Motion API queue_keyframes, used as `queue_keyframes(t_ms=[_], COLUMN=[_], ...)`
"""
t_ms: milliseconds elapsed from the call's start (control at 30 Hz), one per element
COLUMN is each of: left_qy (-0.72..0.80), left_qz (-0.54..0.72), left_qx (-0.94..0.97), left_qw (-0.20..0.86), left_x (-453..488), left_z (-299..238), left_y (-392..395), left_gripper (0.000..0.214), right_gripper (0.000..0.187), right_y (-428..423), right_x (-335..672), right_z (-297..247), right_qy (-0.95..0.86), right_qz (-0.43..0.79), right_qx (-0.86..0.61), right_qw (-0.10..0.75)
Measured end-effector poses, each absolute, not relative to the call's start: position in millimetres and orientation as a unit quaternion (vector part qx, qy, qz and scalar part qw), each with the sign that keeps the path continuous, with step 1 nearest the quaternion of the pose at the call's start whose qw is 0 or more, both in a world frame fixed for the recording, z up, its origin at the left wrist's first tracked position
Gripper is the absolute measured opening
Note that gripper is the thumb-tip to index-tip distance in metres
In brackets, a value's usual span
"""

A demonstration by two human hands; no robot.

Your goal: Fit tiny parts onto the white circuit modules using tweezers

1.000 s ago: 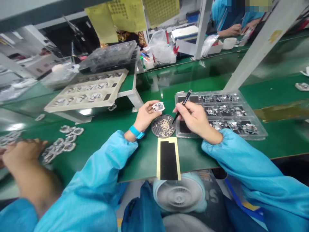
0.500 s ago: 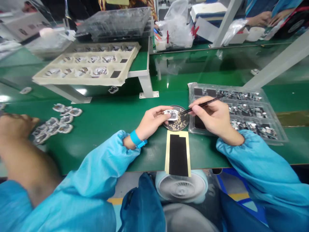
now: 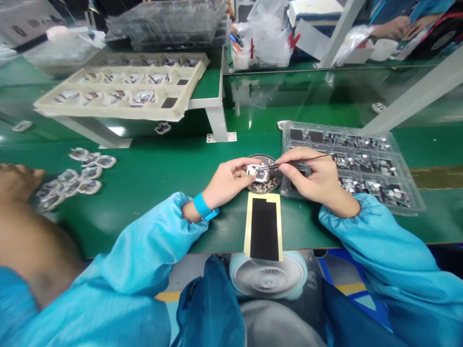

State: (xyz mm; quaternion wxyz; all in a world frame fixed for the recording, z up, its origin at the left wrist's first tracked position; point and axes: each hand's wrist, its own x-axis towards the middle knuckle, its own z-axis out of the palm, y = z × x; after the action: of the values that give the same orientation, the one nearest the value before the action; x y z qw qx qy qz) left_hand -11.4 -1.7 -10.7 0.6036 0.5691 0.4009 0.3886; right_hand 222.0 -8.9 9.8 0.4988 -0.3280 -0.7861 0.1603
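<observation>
My left hand, with a blue band at the wrist, pinches a small white-framed electronic part between thumb and fingers. In my right hand is a pair of dark tweezers, closed around by thumb and fingers. Their tips reach onto the face of the white-framed part; whether they grip anything there is too small to tell. Beneath the part lies a round perforated dish with many tiny pieces in it, partly hidden by my left hand. A black sheet on yellow backing lies just in front of the dish.
A clear compartment tray of small electronic parts sits to the right. At left, a cluster of white-framed parts lies by another person's arm. A cream tray rests on a raised stand. A fan is below the table edge.
The tweezer tips have moved left from over the dish onto the white-framed part. My right hand has shifted slightly left, and the tweezers lie flatter. The whole view has shifted a little.
</observation>
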Motion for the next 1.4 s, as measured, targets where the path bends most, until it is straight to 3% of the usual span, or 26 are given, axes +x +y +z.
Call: queue_keyframes(t_ms=[633, 867, 1233, 1400], left_qy=[0.424, 0.402, 0.421, 0.431], left_qz=[0.374, 0.377, 0.361, 0.371], left_qx=[0.681, 0.720, 0.734, 0.707], left_qw=[0.465, 0.423, 0.392, 0.421], left_x=[-11.6, -14.1, -17.2, -18.2], left_z=[-7.1, -4.9, -7.9, -12.3], left_y=[-4.9, -3.1, -1.2, 2.6], left_gripper=[0.033, 0.030, 0.028, 0.028], right_gripper=[0.010, 0.007, 0.020, 0.032], right_y=[-9.8, -9.7, -2.1, -3.2], right_x=[222.5, 224.5, 234.5, 239.5], right_z=[8.7, 12.2, 18.7, 22.9], right_qy=[-0.793, -0.774, -0.759, -0.699], right_qz=[0.177, 0.262, 0.349, 0.362], right_qx=[-0.347, -0.363, -0.373, -0.402], right_qw=[0.469, 0.447, 0.404, 0.468])
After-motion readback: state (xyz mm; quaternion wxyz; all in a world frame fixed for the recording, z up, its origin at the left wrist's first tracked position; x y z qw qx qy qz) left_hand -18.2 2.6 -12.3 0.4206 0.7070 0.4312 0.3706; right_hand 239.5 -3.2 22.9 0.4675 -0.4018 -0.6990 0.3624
